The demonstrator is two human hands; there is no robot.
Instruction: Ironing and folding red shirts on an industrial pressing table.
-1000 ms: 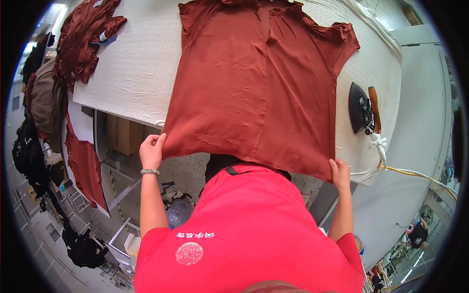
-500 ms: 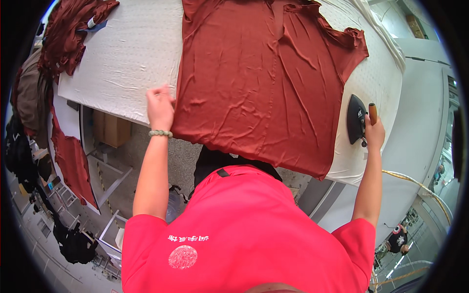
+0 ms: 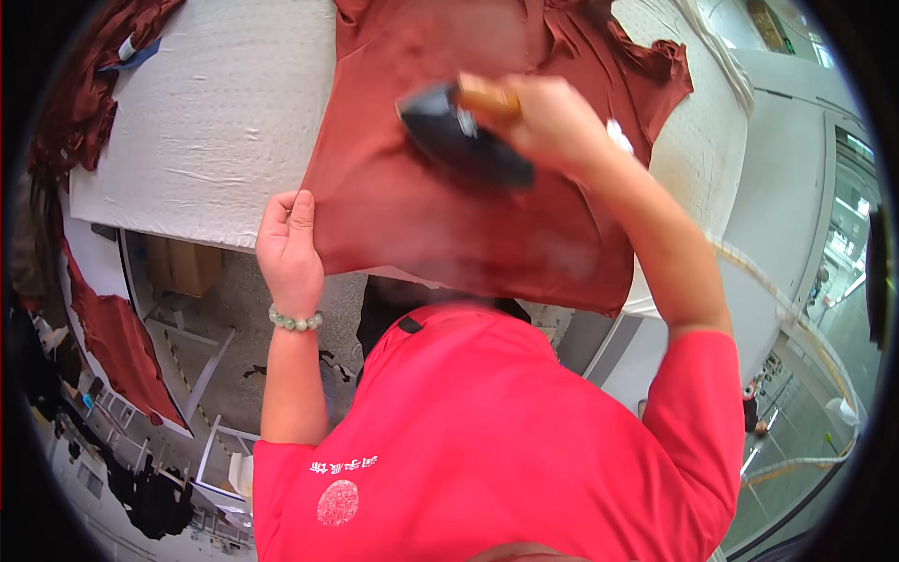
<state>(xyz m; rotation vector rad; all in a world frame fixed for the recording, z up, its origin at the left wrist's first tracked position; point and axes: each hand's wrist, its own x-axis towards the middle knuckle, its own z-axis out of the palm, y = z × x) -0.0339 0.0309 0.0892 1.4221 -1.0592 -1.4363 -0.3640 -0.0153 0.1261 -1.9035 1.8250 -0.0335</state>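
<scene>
A dark red garment (image 3: 375, 192) lies spread over the white padded ironing table (image 3: 220, 122), its near hem hanging at the front edge. My left hand (image 3: 288, 245) pinches the garment's left edge near the hem, thumb on top. My right hand (image 3: 560, 122) is wrapped round the wooden handle of a black iron (image 3: 459, 140), which is over the middle of the garment, its pointed tip toward the left. Motion smears the iron and hand a little, and a faint steam-like haze hangs over the cloth nearby. The cloth beneath the iron is hidden.
More dark red clothing (image 3: 80, 103) is bunched at the table's far left, and a red piece (image 3: 126, 347) hangs below it. A cardboard box (image 3: 185, 265) stands under the table. A pale hose (image 3: 763, 276) loops down behind my right arm.
My right hand has carried the iron from the bare table at the right onto the middle of the garment. My left hand has closed on the garment's left edge. The cloth looks smoother.
</scene>
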